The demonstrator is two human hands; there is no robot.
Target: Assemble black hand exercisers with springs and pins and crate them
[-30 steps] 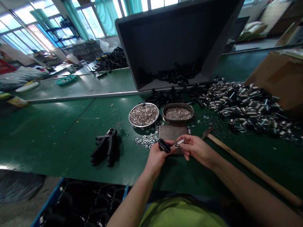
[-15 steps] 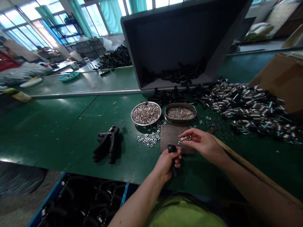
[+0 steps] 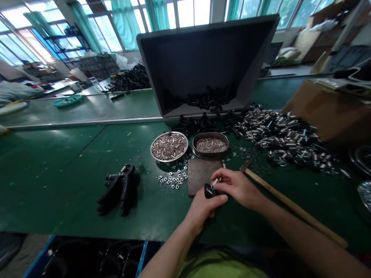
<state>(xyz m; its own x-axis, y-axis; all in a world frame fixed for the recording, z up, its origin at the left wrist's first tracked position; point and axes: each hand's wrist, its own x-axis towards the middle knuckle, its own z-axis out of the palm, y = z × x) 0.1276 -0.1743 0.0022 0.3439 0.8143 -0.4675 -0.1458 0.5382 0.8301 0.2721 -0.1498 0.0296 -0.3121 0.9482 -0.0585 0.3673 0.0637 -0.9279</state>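
My left hand (image 3: pixel 201 208) is wrapped round a black handle (image 3: pixel 209 191) near the front edge of a flat metal plate (image 3: pixel 199 173). Between the fingers of my right hand (image 3: pixel 236 187) is a metal spring (image 3: pixel 215 182), its lower end at the top of the black handle. Small washers (image 3: pixel 174 179) lie scattered left of the plate. Behind it stand a round dish of small metal pins (image 3: pixel 169 146) and an oval tin of small metal parts (image 3: pixel 210 144). Assembled black grips (image 3: pixel 117 189) rest on the green table to the left.
A hammer with a wooden handle (image 3: pixel 295 208) lies at the right. Behind are a large grey bin (image 3: pixel 203 65), a heap of springs and black handles (image 3: pixel 284 135) and a cardboard box (image 3: pixel 327 112). A blue crate (image 3: pixel 142 256) holds black grips below the table edge.
My right hand has brought the spring down to the top of the black handle, and my hands are closer together. The camera view has shifted, showing more on the right.
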